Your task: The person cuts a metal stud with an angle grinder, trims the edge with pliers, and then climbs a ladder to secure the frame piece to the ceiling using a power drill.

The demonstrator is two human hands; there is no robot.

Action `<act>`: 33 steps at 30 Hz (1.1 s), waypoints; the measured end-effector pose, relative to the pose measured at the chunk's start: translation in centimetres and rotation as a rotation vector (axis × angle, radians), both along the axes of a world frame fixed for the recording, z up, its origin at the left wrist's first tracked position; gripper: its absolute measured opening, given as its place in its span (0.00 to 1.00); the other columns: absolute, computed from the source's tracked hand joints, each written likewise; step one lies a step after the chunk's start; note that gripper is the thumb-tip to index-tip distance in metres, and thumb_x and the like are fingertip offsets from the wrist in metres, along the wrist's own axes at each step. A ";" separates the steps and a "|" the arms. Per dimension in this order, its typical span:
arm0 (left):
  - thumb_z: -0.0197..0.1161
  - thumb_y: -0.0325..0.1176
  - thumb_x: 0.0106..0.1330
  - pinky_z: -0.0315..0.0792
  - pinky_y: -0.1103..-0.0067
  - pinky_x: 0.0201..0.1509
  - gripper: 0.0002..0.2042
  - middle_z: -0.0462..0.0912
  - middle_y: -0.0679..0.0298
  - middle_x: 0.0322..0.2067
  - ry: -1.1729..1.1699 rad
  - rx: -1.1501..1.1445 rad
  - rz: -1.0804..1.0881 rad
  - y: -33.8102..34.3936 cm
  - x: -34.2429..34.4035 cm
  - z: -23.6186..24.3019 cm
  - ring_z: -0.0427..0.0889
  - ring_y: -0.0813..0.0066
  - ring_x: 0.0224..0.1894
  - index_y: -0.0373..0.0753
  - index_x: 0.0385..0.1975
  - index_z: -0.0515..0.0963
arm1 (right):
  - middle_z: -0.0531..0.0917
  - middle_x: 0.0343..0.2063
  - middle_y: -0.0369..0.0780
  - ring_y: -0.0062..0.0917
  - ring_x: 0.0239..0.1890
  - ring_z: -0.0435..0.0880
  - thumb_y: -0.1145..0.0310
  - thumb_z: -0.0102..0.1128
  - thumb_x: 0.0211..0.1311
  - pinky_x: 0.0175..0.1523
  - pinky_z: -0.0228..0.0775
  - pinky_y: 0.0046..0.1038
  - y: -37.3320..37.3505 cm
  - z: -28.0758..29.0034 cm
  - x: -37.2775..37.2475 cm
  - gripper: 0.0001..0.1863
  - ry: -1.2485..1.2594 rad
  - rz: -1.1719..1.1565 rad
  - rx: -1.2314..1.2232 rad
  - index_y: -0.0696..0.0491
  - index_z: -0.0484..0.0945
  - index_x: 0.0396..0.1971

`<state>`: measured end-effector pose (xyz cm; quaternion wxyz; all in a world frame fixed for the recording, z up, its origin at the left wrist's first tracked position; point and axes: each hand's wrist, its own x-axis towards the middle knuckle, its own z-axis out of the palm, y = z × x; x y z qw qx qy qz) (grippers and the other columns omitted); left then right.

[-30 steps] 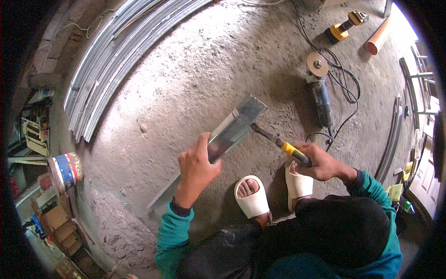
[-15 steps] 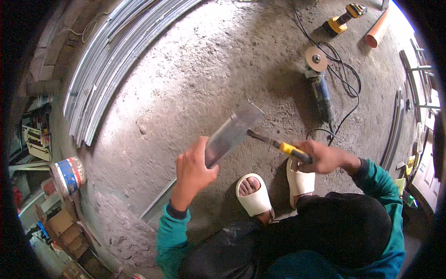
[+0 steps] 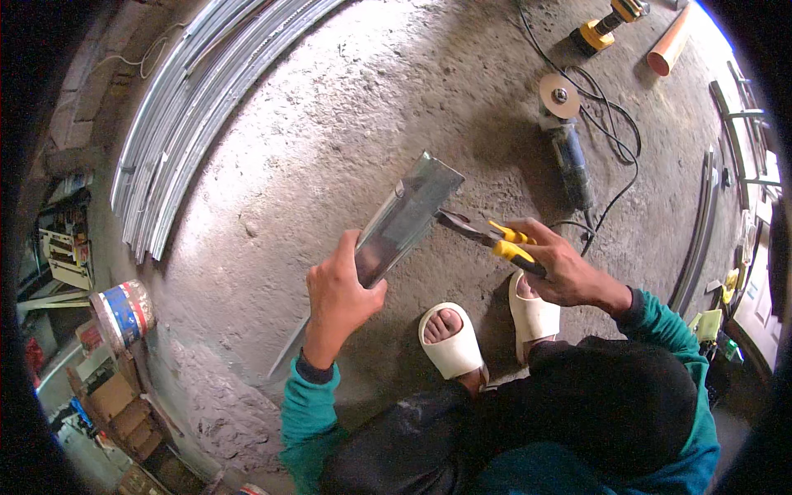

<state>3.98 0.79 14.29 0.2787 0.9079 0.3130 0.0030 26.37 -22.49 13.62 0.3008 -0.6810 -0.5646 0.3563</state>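
Note:
My left hand (image 3: 340,290) grips a long grey metal channel (image 3: 410,216), which tilts up and to the right; its lower length runs back behind my wrist. In my right hand (image 3: 563,266) is a pair of pliers (image 3: 505,241) with yellow and black handles. The handles are spread apart in my fingers. The dark jaws meet the right edge of the channel, a bit below its far end; whether they bite on the metal I cannot tell. A small raised tab shows on the channel's left edge.
An angle grinder (image 3: 568,153) with its cord lies ahead to the right, near a yellow cordless tool (image 3: 596,37) and an orange pipe (image 3: 668,51). Long metal profiles (image 3: 177,136) are stacked at left, beyond a bucket (image 3: 124,315). My feet in cream sandals (image 3: 455,345) are below.
The pliers' handles have opened, and both now show separately. The channel has turned so more of its broad face shows, and its far end sits slightly higher and further left.

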 end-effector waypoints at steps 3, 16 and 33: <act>0.64 0.31 0.42 0.71 0.60 0.36 0.24 0.79 0.54 0.28 -0.065 -0.018 0.033 -0.2 -0.4 0.2 0.78 0.48 0.30 0.40 0.43 0.66 | 0.66 0.53 0.52 0.45 0.55 0.67 0.72 0.59 0.45 0.61 0.59 0.38 -0.6 0.0 -0.6 0.25 0.016 -0.003 -0.018 0.58 0.73 0.48; 0.63 0.30 0.41 0.71 0.61 0.36 0.24 0.78 0.53 0.26 -0.073 -0.064 0.012 -0.5 -1.1 1.3 0.79 0.48 0.30 0.37 0.42 0.65 | 0.69 0.49 0.50 0.46 0.50 0.72 0.79 0.57 0.40 0.55 0.66 0.37 -0.2 0.6 -1.8 0.30 -0.021 -0.026 0.076 0.53 0.73 0.51; 0.65 0.34 0.45 0.71 0.71 0.48 0.40 0.78 0.45 0.41 -0.178 -0.743 -0.636 2.5 -3.5 3.3 0.79 0.55 0.44 0.32 0.62 0.57 | 0.72 0.45 0.51 0.46 0.43 0.75 0.65 0.62 0.33 0.47 0.70 0.39 2.7 -0.7 -0.3 0.27 0.025 0.276 0.273 0.55 0.77 0.41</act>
